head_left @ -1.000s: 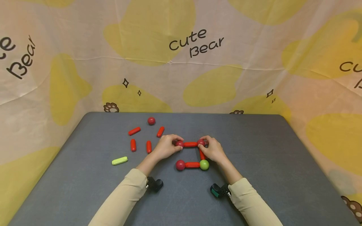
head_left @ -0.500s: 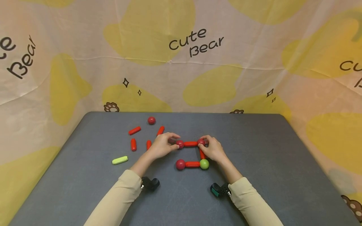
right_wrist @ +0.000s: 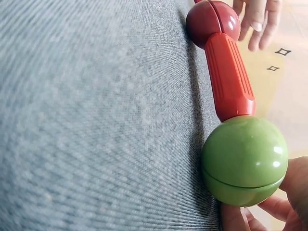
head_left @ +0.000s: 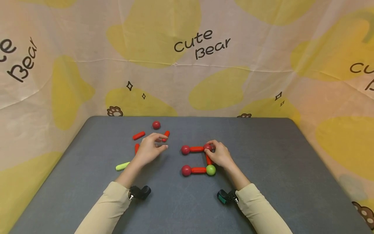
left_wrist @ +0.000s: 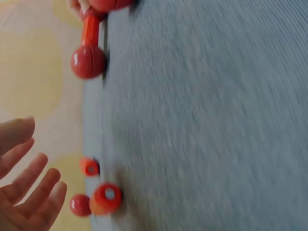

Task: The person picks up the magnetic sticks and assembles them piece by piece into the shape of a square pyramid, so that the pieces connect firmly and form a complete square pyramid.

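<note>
My left hand (head_left: 149, 150) hovers over the loose rods with thumb and fingers apart, holding nothing. Just past its fingertips lies a red rod (head_left: 166, 135). In the left wrist view, that hand's fingers (left_wrist: 36, 185) are loosely spread at the left edge. My right hand (head_left: 220, 155) pinches the red ball (head_left: 207, 147) at the far right corner of a three-sided ball-and-rod frame. From this ball a red rod (head_left: 197, 149) runs left to another red ball (head_left: 185, 149). The near side has a green ball (head_left: 211, 170), a red rod (head_left: 199, 170) and a red ball (head_left: 186, 170).
On the grey table (head_left: 263, 146), a loose red ball (head_left: 156, 125) lies at the back. Near it is a tilted red rod (head_left: 138, 135). The left hand and forearm partly cover another red rod (head_left: 137, 148) and a yellow-green rod (head_left: 122, 166). A patterned cloth (head_left: 204, 91) stands behind.
My left hand has let go of the far left red ball and moved left over the loose rods. The right hand and the joined frame have stayed in place.
</note>
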Motion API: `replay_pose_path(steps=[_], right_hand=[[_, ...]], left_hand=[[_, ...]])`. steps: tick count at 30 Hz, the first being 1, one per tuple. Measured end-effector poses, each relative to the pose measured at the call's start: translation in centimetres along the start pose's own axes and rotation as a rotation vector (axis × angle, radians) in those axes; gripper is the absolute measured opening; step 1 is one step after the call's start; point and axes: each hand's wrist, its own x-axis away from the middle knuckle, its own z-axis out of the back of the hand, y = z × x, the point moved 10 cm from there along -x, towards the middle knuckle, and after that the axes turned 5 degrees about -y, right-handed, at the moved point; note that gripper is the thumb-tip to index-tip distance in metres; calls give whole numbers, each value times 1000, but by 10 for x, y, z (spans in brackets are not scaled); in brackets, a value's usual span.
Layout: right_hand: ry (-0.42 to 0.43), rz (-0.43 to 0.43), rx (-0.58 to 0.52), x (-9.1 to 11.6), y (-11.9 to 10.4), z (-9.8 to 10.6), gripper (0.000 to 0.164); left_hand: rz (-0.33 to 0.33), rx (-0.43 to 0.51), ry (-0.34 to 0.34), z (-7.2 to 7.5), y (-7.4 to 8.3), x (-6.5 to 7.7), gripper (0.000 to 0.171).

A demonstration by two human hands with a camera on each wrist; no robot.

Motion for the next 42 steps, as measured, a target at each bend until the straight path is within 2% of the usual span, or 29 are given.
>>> replay_pose_path(steps=[4,8,14,25,42], right_hand=[[-2,1,-8,0,0,0,31],[1,6,-10,0,0,0,31],[5,18,-11,1,-1,0,30],[3,10,-10,2,-1,0,30],[-2,8,-16,2,0,0,30]], left_hand=[[46,-38,45,12,-14,6,32],[81,-100,65,15,-24,11,35],[111,-164,62,11,-31,16,40],[188,-163,17,3,-40,15,52],[164,-152,-29,0,-40,12,42]])
